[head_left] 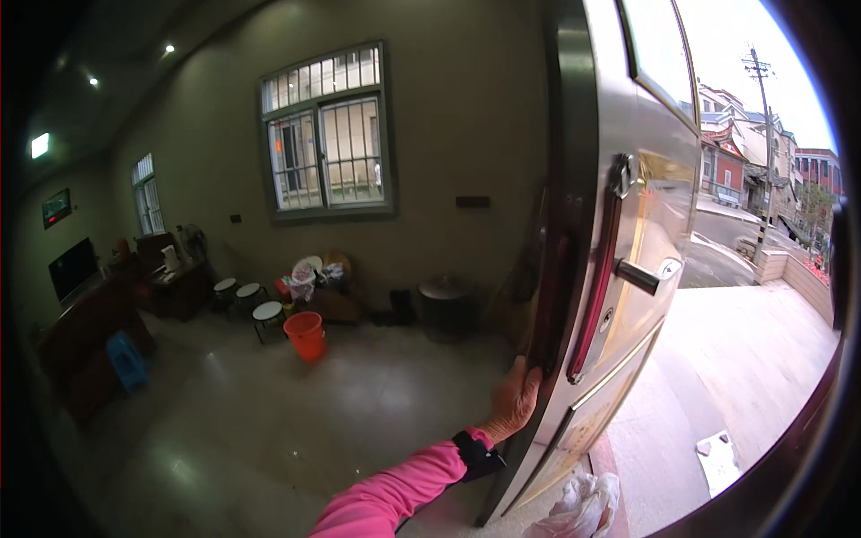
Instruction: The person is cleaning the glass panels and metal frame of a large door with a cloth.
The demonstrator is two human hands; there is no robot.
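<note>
My left hand (pixel 516 397), in a pink sleeve with a black band at the wrist, grips the edge of a metal door (pixel 646 224). Its thumb lies near the door's edge, while the other fingers are partly hidden. Standing ajar, the door has a dark lever handle (pixel 639 276) and a long dark red pull handle (pixel 599 282). At the bottom of the view, beside the door's foot, shows a crumpled white plastic bag (pixel 581 507); whether anything holds it I cannot tell. My right hand is out of sight.
Inside the dim room, an orange bucket (pixel 306 338) stands by several round stools (pixel 267 311). A large lidded pot (pixel 446 309) is against the wall under a barred window (pixel 327 134). A blue stool (pixel 126 360) sits at left. Outside right lies a pale paved area (pixel 717 359).
</note>
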